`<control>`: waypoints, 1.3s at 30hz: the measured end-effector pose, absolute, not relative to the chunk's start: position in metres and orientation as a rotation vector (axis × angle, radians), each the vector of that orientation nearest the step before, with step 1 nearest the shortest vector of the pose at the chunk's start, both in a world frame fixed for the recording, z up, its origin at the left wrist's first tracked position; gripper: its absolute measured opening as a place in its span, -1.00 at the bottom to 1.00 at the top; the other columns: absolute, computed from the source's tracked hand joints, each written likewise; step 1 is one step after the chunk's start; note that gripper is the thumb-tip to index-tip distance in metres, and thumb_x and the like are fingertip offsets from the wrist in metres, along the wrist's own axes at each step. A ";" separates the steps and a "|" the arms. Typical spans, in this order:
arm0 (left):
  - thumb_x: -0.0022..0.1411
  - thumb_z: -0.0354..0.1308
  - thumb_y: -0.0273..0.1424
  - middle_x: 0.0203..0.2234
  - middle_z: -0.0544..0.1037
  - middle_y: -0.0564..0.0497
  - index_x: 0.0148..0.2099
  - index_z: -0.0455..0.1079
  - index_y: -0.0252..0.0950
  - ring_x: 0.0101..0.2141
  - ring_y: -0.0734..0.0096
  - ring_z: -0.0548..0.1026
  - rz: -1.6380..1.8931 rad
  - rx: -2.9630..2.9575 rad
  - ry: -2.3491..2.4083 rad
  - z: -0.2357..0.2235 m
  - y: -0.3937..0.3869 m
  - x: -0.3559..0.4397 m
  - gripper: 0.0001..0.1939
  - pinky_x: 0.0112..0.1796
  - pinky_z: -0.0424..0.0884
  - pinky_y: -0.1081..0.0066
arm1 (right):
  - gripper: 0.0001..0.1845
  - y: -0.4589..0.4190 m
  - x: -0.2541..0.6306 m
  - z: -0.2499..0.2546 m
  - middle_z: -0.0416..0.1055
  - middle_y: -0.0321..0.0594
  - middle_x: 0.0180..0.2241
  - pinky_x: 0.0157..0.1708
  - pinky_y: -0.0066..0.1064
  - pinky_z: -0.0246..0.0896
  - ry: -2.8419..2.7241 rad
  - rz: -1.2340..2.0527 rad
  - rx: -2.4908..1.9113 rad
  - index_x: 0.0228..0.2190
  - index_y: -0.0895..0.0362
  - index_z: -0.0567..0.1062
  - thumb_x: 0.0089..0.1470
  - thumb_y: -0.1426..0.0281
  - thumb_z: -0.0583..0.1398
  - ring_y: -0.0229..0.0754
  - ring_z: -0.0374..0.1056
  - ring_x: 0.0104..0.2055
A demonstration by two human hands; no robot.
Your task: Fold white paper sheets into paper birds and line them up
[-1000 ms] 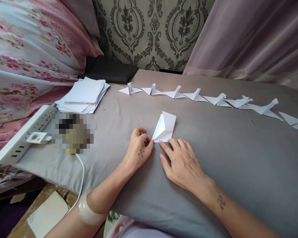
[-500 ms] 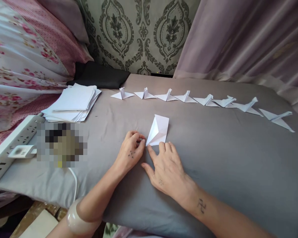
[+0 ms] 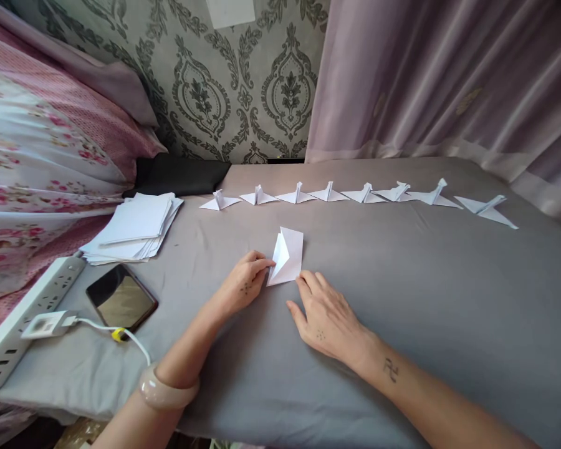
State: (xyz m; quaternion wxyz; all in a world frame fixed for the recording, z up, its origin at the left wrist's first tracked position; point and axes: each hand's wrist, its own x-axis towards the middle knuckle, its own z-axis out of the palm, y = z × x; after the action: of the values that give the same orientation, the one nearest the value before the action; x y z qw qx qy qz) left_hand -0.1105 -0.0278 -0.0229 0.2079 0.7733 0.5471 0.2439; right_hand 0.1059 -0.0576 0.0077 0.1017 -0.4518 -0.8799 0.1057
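Note:
A partly folded white sheet of paper (image 3: 292,255) lies on the grey cloth in front of me, with a slanted flap creased along its left side. My left hand (image 3: 240,284) has its fingers curled at the paper's left edge, a fingertip on the flap. Over the lower right corner, my right hand (image 3: 330,318) rests with fingertips touching the paper, its thumb spread away and its palm down. Behind the sheet stands a row of several folded paper birds (image 3: 297,194), running across to the right.
A stack of white paper (image 3: 133,224) lies at left, beside a black cloth-like item (image 3: 177,174). Nearer me are a phone (image 3: 121,299), a white power strip (image 3: 32,318) and a charger (image 3: 49,325) with its cable. A lilac curtain (image 3: 402,81) hangs at the back right.
The view has shifted, bringing the whole row into sight. My right hand has slid from the paper's lower left corner to its lower right. My left fingertip has moved up onto the flap.

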 end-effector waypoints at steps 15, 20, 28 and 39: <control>0.35 -0.03 -0.38 -0.12 0.40 -0.10 0.09 0.41 -0.12 -0.17 0.24 0.34 0.499 2.382 1.458 -0.007 -0.037 -0.058 -0.68 -0.10 0.32 0.15 | -0.26 -0.041 0.142 -0.013 0.45 -0.09 -0.17 -0.30 -0.23 0.37 -1.843 0.720 -1.521 0.15 0.15 0.12 0.01 0.19 0.21 -0.14 0.41 -0.33; 0.29 0.05 -0.11 -0.10 0.36 -0.12 0.14 0.35 -0.08 -0.16 0.19 0.33 0.421 2.420 1.366 -0.004 -0.037 -0.035 -0.57 -0.10 0.32 0.09 | -0.51 -0.022 0.155 -0.017 0.49 -0.12 -0.23 -0.31 -0.33 0.37 -1.584 0.872 -1.440 0.08 0.16 0.21 0.11 0.32 0.10 -0.20 0.46 -0.34; 0.22 0.06 -0.45 0.08 0.31 -0.21 0.21 0.18 -0.27 0.04 0.12 0.28 0.483 2.379 1.261 0.002 -0.047 -0.043 -0.50 -0.01 0.33 0.13 | -0.68 -0.032 0.156 -0.003 0.44 -0.23 -0.32 -0.37 -0.39 0.25 -2.077 0.547 -1.453 -0.06 0.02 0.45 0.21 0.37 0.02 -0.22 0.39 -0.38; 0.10 -0.09 -0.69 0.18 0.33 -0.05 0.17 0.26 -0.12 0.19 0.02 0.16 0.290 2.797 1.396 -0.007 -0.031 -0.079 -0.37 0.05 0.11 0.01 | -0.65 -0.027 0.153 -0.005 0.45 -0.19 -0.12 -0.15 -0.36 0.30 -2.151 0.642 -1.337 -0.06 0.07 0.46 0.23 0.47 -0.03 -0.20 0.41 -0.14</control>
State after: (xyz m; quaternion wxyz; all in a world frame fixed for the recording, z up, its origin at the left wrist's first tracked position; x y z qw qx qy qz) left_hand -0.0793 -0.0315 -0.0071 0.0010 0.8910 0.4445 0.0924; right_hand 0.1534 -0.0265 -0.0047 0.2614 -0.4938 -0.7948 0.2370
